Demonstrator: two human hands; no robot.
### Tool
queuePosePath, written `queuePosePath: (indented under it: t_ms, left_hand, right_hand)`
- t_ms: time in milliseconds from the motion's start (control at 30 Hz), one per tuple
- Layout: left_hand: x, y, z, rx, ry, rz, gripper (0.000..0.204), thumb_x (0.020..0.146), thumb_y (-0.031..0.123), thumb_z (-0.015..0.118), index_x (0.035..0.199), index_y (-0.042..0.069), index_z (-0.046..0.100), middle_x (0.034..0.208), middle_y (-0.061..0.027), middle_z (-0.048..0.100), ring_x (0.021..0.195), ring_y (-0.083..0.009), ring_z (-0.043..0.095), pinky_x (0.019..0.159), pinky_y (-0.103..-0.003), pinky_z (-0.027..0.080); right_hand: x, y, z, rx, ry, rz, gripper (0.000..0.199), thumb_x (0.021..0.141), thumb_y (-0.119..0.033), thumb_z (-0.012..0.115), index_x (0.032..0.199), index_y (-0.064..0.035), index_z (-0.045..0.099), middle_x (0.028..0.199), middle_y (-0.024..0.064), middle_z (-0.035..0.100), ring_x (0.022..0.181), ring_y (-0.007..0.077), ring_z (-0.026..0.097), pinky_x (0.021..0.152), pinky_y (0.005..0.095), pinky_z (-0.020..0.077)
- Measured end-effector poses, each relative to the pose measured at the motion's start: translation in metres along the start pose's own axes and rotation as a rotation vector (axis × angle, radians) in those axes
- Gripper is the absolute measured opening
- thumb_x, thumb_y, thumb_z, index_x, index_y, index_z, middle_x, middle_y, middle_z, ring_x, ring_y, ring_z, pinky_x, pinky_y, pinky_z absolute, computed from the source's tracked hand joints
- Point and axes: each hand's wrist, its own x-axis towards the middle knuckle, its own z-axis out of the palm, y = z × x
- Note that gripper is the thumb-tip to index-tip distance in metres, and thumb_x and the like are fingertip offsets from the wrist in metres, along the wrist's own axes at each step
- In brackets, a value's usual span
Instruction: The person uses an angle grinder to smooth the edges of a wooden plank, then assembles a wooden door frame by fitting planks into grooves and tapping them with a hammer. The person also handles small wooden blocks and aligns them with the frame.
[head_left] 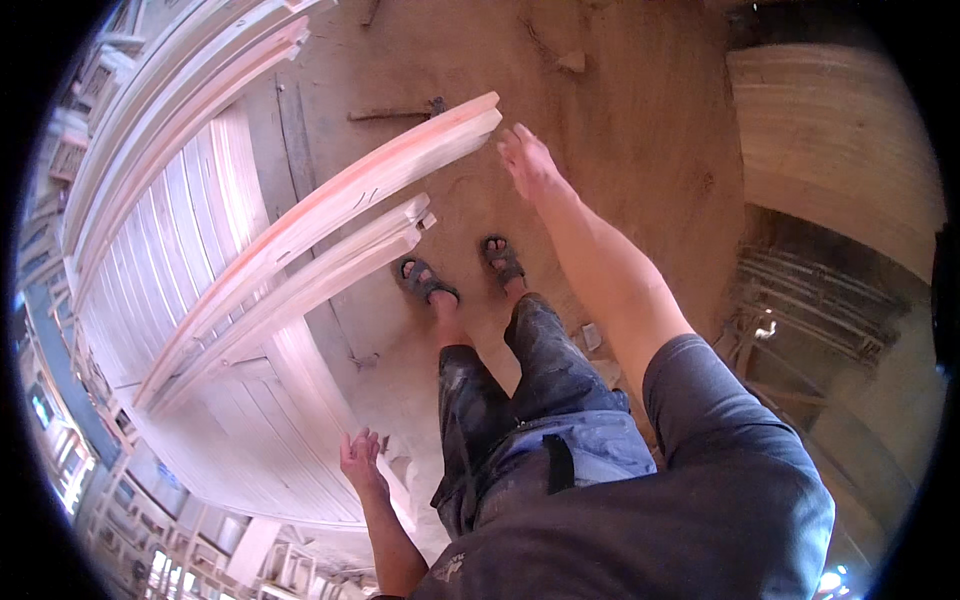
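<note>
A long pale wooden beam (370, 180) with a reddish upper edge lies across the panelled wooden boards, its end jutting out over the floor. Just beside that end is my right hand (530, 165), arm stretched forward, fingers loosely spread and nothing in them. Closer to me, a second set of wooden lengths (340, 265) runs alongside the beam, with notched ends. My left hand (363, 460) hangs near the closer edge of the panelled boards (250, 420), empty, with its fingers apart. Dark pencil-like marks show on the beam's face.
More long wooden lengths (190, 130) lie at the far left of the boards. On the dusty floor, a hammer-like tool (392, 114) with a wooden handle lies beyond the beam. Wide wooden boards (835, 140) stand at the right. My sandalled feet (430, 280) are below the beam ends.
</note>
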Motion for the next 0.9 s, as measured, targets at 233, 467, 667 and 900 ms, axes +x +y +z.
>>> queuePosePath:
  t_ms: [233,467,667,900]
  left_hand:
    - [-0.004,-0.001,0.033,0.426,-0.274,0.083,0.057,0.095,0.009,0.064,0.144,-0.008,0.04,0.121,-0.0177,0.066,0.109,-0.0234,0.065,0.095,-0.033,0.051]
    - [-0.021,-0.045,0.041,0.49,-0.323,0.01,0.061,0.095,0.011,0.064,0.145,-0.011,0.038,0.129,-0.0224,0.064,0.113,-0.0243,0.064,0.1,-0.034,0.049]
    - [-0.039,-0.062,0.035,0.421,-0.239,-0.009,0.058,0.095,0.011,0.063,0.143,-0.012,0.04,0.124,-0.0206,0.067,0.112,-0.0233,0.064,0.098,-0.033,0.05]
    - [-0.084,-0.091,0.057,0.316,-0.175,-0.057,0.056,0.094,0.013,0.064,0.14,-0.011,0.044,0.121,-0.0201,0.068,0.108,-0.0228,0.066,0.095,-0.033,0.051]
  right_hand:
    - [0.026,-0.001,0.023,0.124,-0.06,-0.104,0.063,0.079,0.009,0.048,0.141,-0.0047,0.052,0.133,0.0062,0.06,0.112,0.0161,0.053,0.09,0.0271,0.04]
    - [0.043,0.004,0.016,0.043,-0.047,-0.08,0.06,0.076,0.011,0.048,0.133,-0.002,0.059,0.121,0.0037,0.064,0.107,0.0162,0.056,0.097,0.0302,0.0411]
    - [0.043,-0.005,0.018,0.2,0.125,-0.054,0.045,0.088,0.003,0.053,0.133,-0.0003,0.06,0.121,0.0074,0.063,0.097,0.0164,0.057,0.095,0.0321,0.044]
    - [0.021,-0.018,-0.009,0.226,0.122,-0.108,0.045,0.09,-0.008,0.068,0.133,0.0021,0.06,0.105,0.0075,0.067,0.086,0.0152,0.059,0.077,0.0275,0.0468]
